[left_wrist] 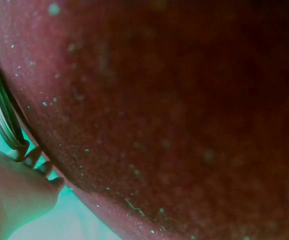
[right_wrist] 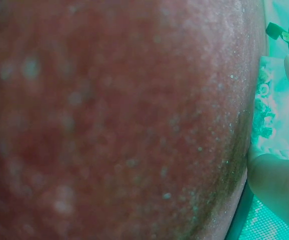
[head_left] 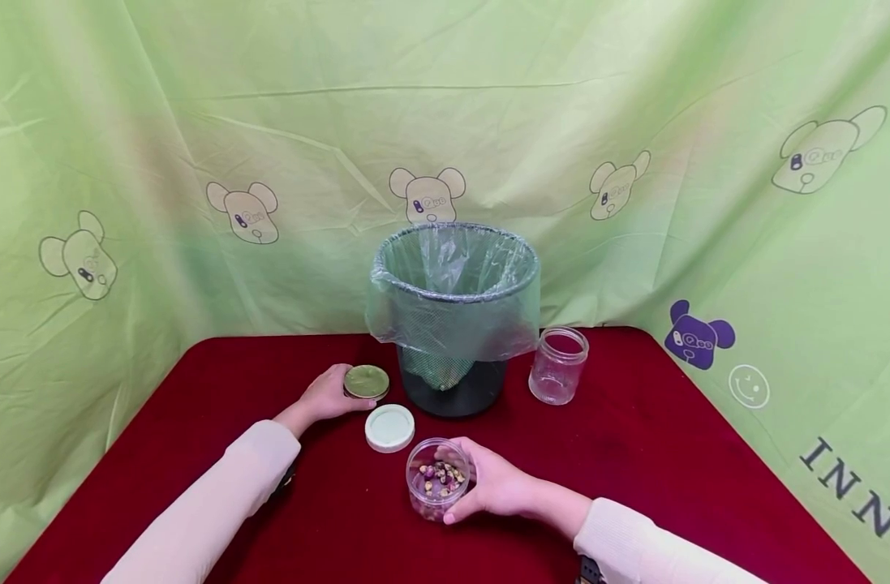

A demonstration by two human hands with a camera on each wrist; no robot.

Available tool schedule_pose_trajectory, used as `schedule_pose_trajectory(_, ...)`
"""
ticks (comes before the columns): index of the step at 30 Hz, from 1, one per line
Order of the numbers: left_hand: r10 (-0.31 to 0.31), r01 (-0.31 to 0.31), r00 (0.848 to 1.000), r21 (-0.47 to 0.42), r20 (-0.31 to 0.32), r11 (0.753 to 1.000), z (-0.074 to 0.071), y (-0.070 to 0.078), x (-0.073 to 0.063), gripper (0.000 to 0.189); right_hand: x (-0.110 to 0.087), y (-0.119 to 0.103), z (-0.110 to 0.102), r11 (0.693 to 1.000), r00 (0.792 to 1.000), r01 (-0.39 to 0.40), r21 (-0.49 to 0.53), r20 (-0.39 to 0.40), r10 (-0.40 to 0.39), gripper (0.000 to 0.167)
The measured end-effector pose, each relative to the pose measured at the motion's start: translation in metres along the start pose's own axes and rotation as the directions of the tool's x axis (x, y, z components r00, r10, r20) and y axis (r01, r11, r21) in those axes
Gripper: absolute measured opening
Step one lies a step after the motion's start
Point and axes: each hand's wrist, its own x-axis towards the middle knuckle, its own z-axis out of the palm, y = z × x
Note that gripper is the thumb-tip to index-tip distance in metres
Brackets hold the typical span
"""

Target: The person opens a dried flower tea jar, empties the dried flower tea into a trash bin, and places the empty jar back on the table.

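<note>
My left hand [head_left: 329, 395] holds a round gold-coloured jar lid [head_left: 367, 382] by its edge, left of the bin; the left wrist view shows thumb and fingers about the lid's ridged rim [left_wrist: 3, 117]. With my right hand [head_left: 505, 484] I grip a clear, uncovered plastic jar [head_left: 424, 506] from its right side, near the table's front. Dried rosebuds [head_left: 442, 478] lie at the bottom of this jar. Between both hands rests a white lid [head_left: 389, 428] on the red cloth. In the right wrist view the jar [right_wrist: 284, 115] appears at the right edge, thumb and a finger on it.
A dark mesh bin [head_left: 455, 397] lined with a translucent green bag [head_left: 452, 328] stands at the back centre. To its right is an uncovered glass jar [head_left: 557, 369]. Red cloth [head_left: 605, 438] covers the table, and a green printed curtain [head_left: 328, 122] hangs behind and at the sides.
</note>
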Motion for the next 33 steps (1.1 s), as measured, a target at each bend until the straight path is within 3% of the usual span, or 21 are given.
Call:
schedule_pose_trajectory(21,0.038,-0.041,0.999,0.129,0.022,0.991,0.0007,-0.002,0.0009,0.072,0.0005,0.001,-0.0008,1.0,1.0,0.013,0.003,-0.005,-0.013,0.074)
schedule_pose_trajectory(33,0.025,-0.028,0.999,0.107,0.03,0.994,-0.0004,-0.0023,-0.0003,0.075,0.0011,0.0027,-0.0007,1.0,1.0,0.002,-0.002,0.002,-0.002,0.074)
